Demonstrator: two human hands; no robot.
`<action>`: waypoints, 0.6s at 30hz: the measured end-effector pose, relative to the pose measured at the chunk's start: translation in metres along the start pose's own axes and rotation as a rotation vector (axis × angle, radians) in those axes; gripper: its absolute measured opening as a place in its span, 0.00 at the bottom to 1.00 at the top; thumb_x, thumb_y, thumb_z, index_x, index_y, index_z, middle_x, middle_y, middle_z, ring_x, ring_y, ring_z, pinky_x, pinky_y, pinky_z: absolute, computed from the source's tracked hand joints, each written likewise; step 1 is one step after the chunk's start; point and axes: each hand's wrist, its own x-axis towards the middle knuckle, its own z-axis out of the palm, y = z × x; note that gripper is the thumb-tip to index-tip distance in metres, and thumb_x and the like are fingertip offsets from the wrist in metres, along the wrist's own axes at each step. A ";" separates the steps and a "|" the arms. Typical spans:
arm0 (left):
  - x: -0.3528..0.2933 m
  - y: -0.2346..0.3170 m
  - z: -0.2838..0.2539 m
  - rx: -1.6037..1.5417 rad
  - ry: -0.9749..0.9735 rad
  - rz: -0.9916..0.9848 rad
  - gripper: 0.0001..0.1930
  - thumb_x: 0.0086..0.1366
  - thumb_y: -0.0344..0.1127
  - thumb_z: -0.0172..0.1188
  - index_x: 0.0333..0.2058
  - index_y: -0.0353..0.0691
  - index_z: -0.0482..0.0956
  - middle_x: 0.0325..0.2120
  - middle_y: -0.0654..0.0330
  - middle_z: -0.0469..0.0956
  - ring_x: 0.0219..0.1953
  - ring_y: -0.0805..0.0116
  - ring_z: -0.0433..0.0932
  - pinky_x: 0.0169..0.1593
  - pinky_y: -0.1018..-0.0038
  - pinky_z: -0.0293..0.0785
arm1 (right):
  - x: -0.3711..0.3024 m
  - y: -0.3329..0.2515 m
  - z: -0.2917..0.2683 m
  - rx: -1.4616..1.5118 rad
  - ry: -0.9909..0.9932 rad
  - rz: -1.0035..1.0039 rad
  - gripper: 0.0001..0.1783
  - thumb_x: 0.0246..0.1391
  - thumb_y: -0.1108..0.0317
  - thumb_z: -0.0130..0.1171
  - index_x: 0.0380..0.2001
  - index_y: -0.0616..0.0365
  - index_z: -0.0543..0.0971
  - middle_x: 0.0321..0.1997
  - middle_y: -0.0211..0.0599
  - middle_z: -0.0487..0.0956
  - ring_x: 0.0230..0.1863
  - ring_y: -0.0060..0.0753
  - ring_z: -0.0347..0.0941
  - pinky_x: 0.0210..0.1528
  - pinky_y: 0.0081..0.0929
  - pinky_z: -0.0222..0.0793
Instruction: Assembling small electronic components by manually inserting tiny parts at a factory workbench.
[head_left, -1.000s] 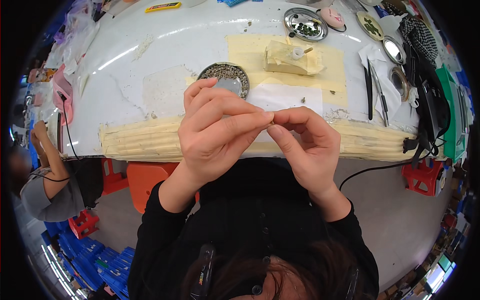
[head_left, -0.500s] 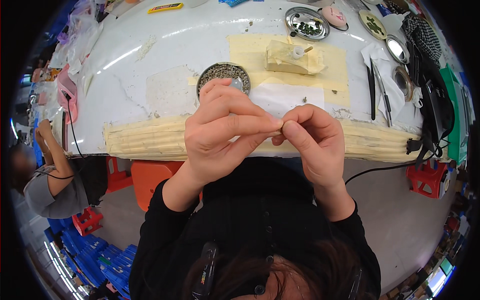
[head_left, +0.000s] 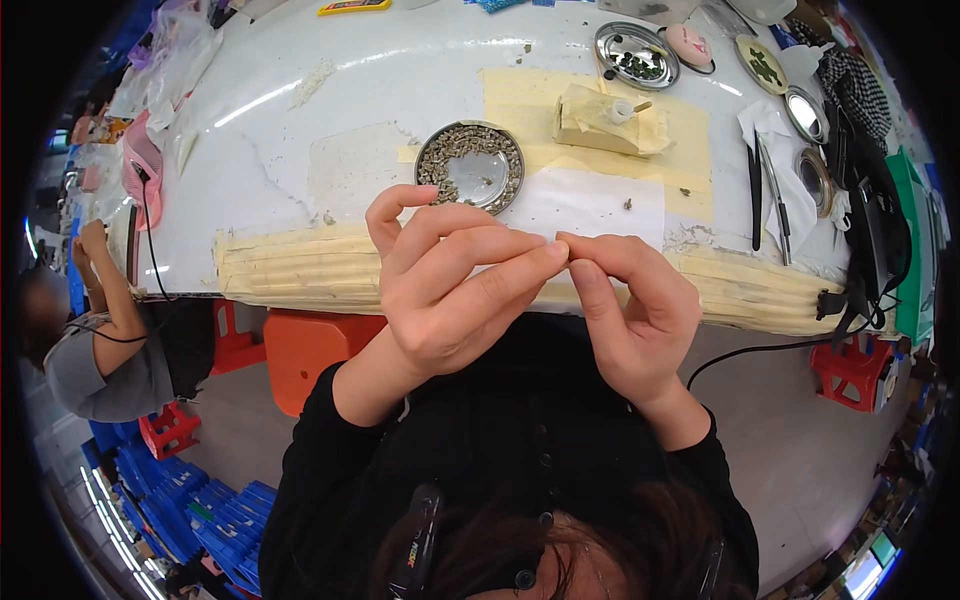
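My left hand (head_left: 455, 285) and my right hand (head_left: 640, 310) meet fingertip to fingertip above the near table edge. Both are closed in a pinch around something tiny between them, too small and too covered by fingers to name. The little finger of my left hand sticks out, close to a round metal dish (head_left: 519, 180). Small grey-brown pieces (head_left: 440, 165) lie in a ring along the inside of that dish, with its shiny bottom bare in the middle. A white sheet of paper (head_left: 600, 195) lies just beyond my fingertips.
A tape-covered block (head_left: 590, 118) holds a small white cup (head_left: 621, 111). Farther back sits a metal plate (head_left: 625, 50) of dark green pieces. Tweezers (head_left: 755, 190) and a slim metal tool (head_left: 775, 205) rest at right. A seated person (head_left: 105, 345) is at left; an orange stool (head_left: 310, 355) stands below the table.
My view has shifted slightly, so the table items sit farther right. My left hand no longer covers the dish. The fingers of both hands have shifted while staying together at the tips.
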 end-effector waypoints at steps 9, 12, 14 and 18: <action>0.001 0.002 0.002 0.058 0.017 -0.016 0.16 0.42 0.26 0.72 0.33 0.48 0.85 0.29 0.71 0.80 0.31 0.72 0.74 0.53 0.65 0.60 | 0.000 -0.004 0.002 -0.001 0.017 0.046 0.07 0.48 0.79 0.66 0.33 0.66 0.81 0.30 0.37 0.82 0.31 0.26 0.79 0.36 0.19 0.73; 0.001 0.000 0.000 -0.044 -0.001 -0.024 0.16 0.43 0.26 0.72 0.33 0.48 0.85 0.29 0.72 0.80 0.31 0.72 0.74 0.53 0.66 0.59 | 0.000 -0.006 -0.002 0.347 -0.053 0.311 0.06 0.52 0.78 0.63 0.35 0.66 0.80 0.33 0.35 0.81 0.35 0.21 0.78 0.39 0.19 0.73; 0.001 -0.001 0.000 -0.082 -0.002 -0.028 0.15 0.44 0.26 0.72 0.33 0.49 0.84 0.28 0.72 0.80 0.31 0.72 0.74 0.53 0.66 0.59 | 0.000 -0.005 -0.004 0.524 -0.100 0.405 0.07 0.56 0.77 0.61 0.37 0.67 0.79 0.36 0.35 0.81 0.37 0.20 0.77 0.41 0.19 0.74; 0.002 -0.001 0.000 -0.089 -0.004 -0.034 0.14 0.45 0.26 0.72 0.33 0.48 0.84 0.28 0.71 0.80 0.31 0.71 0.73 0.53 0.66 0.59 | 0.000 -0.001 -0.006 0.560 -0.170 0.403 0.06 0.59 0.76 0.57 0.39 0.68 0.77 0.37 0.35 0.80 0.38 0.21 0.77 0.43 0.20 0.75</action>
